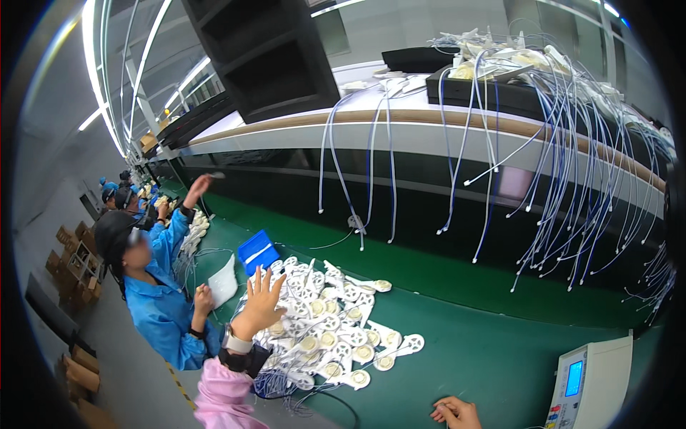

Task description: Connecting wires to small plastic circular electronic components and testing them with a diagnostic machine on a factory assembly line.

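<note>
A blue bin (259, 252), a white strip showing in it, sits just beyond your left hand (259, 304). That hand's fingers are spread apart over the white parts (329, 339) piled on the green table (471, 336). Your right hand (457, 413) has curled fingers; whether they clamp anything cannot be told. Above, a black tray (457, 91) carries heaped white pieces (493, 64)

White parts (352, 336), cream discs (363, 353); green tabletop (471, 350); pink sleeve (221, 393); blue tray (251, 247).
</note>
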A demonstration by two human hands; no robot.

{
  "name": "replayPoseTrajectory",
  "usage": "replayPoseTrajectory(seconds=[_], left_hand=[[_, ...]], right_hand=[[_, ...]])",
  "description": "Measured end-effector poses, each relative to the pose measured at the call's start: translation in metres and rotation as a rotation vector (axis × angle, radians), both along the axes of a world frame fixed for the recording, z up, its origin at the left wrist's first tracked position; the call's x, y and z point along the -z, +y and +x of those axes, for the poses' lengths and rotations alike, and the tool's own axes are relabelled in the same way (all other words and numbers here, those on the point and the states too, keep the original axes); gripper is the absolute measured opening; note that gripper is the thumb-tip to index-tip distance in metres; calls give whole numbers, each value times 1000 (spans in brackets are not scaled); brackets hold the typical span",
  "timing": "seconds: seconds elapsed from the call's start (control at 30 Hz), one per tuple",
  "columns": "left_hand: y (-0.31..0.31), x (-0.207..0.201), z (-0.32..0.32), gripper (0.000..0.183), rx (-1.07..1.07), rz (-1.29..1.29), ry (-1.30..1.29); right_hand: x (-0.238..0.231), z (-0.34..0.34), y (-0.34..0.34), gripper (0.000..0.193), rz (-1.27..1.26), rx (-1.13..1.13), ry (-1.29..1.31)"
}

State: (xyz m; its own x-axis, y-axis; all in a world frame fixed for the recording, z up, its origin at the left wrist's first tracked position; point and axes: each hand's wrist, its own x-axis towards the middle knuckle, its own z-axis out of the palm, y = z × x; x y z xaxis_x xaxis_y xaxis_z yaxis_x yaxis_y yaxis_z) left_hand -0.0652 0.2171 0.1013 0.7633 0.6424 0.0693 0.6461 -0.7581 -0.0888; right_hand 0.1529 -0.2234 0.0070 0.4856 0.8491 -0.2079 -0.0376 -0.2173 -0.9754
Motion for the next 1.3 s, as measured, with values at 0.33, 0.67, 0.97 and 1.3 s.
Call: replayPoseTrajectory(seconds=[0.33, 0.67, 0.97, 1.3], left_hand=[[190, 125, 264, 25, 459, 1, -232], [-184, -63, 568, 22, 1079, -813, -377], [-179, -60, 281, 24, 27, -1416, -648], [-397, 31, 108, 20, -176, -2062, -631]], right_hand=[[4, 20, -42, 20, 72, 193, 319], [40, 2, -40, 21, 307, 57, 15], [45, 10, -31, 14, 319, 80, -72], [23, -9, -94, 18, 196, 400, -97]])
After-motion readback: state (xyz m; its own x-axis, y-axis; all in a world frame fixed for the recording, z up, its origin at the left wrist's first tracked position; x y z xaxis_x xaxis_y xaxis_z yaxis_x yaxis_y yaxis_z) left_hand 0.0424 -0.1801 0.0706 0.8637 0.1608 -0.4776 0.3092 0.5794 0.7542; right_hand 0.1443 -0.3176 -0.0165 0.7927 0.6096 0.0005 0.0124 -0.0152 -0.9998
